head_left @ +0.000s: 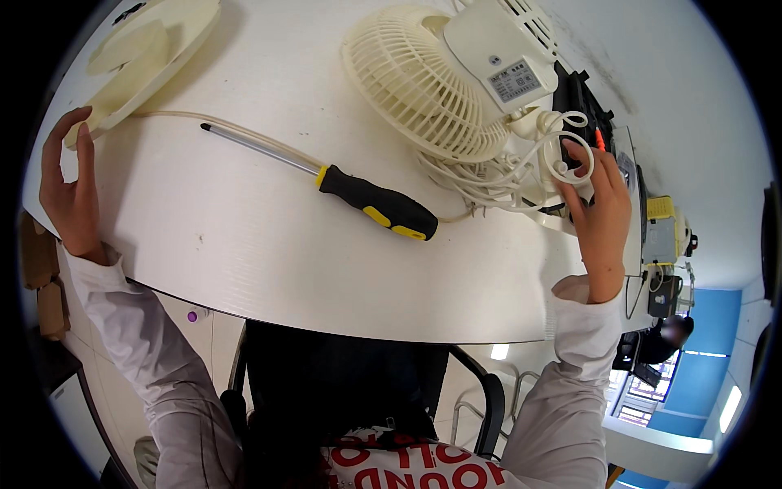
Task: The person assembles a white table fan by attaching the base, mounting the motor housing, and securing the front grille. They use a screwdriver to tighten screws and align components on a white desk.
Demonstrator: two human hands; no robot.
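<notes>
At the far left, my left hand pinches the near edge of a cream plastic fan base between thumb and fingers. My right hand is closed around a loop of white power cord, beside the fan; its fingertips are partly hidden by the cord. The cream fan head lies tilted on the table, with its slatted guard toward the left and its motor housing toward the right. Between my hands rests a screwdriver with a black and yellow handle, its tip toward the base.
The white table has a curved near edge. A thin cream wire runs from the base past the screwdriver. Behind my right hand lies a black case. A chair stands below. A person is far right.
</notes>
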